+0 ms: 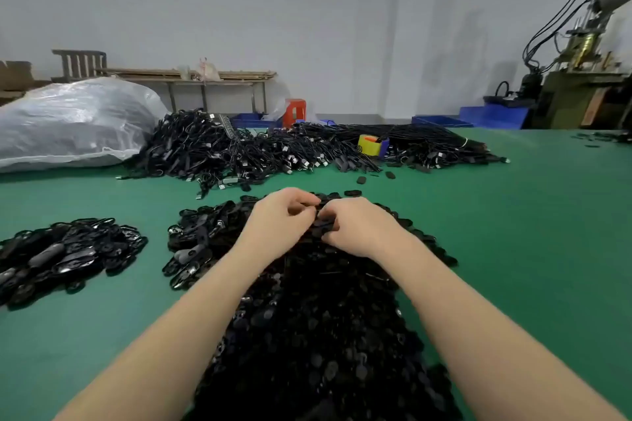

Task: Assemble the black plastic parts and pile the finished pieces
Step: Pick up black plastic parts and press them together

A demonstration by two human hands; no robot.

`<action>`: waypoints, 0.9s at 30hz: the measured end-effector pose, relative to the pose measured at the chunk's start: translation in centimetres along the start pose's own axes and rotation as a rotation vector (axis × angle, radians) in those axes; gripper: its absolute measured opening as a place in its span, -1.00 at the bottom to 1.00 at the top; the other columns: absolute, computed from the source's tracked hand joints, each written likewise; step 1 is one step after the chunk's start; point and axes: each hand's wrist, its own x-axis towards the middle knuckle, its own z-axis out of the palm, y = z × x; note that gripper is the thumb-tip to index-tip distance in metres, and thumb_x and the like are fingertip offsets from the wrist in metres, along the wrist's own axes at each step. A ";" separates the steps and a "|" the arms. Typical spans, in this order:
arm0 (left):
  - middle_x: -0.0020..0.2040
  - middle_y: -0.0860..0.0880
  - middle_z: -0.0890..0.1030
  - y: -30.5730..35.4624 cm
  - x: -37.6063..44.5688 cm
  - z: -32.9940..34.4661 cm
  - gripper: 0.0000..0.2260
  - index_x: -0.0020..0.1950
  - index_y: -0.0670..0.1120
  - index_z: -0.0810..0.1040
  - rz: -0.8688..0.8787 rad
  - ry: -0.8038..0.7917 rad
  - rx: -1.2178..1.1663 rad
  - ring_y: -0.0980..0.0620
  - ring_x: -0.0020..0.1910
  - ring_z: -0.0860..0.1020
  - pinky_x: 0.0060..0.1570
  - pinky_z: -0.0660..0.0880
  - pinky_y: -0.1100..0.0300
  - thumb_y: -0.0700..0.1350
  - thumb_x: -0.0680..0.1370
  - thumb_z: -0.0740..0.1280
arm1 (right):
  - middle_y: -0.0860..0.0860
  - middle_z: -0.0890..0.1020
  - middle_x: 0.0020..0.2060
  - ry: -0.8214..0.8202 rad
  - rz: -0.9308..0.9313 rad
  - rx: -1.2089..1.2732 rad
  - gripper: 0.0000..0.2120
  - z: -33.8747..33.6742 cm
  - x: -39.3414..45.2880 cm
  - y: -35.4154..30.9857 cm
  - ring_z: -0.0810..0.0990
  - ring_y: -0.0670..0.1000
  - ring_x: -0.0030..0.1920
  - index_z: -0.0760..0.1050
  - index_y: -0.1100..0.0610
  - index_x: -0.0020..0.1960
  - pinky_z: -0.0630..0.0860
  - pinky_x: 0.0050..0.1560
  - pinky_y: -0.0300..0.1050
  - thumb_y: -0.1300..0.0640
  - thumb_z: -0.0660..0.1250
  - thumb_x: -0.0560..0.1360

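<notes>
A big heap of loose black plastic parts [318,318] covers the green table [530,249] straight ahead, running between my forearms. Above its far end my left hand [280,219] and my right hand [355,225] meet, fingers curled, pinching a small black plastic piece [323,220] between them. Most of that piece is hidden by my fingers. A smaller pile of black pieces [65,256] lies at the left, and another cluster [198,243] sits just left of my left wrist.
Tangled black cables [260,147] stretch across the back of the table, with a yellow tape roll [370,144] among them. A large clear plastic bag [71,120] lies at the back left. Blue bins [492,115] and a machine [588,79] stand behind right.
</notes>
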 end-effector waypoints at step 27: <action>0.08 0.12 0.67 -3.3 1.6 0.1 -0.79 0.18 0.12 0.65 0.125 -0.264 0.622 0.06 0.11 0.59 0.14 0.56 0.04 -0.07 0.57 0.37 | -0.05 0.59 -0.03 -0.108 -0.060 -0.213 -0.72 1.0 0.8 0.6 0.56 0.04 0.02 0.58 0.05 0.20 0.56 0.09 -0.01 -0.02 0.38 0.53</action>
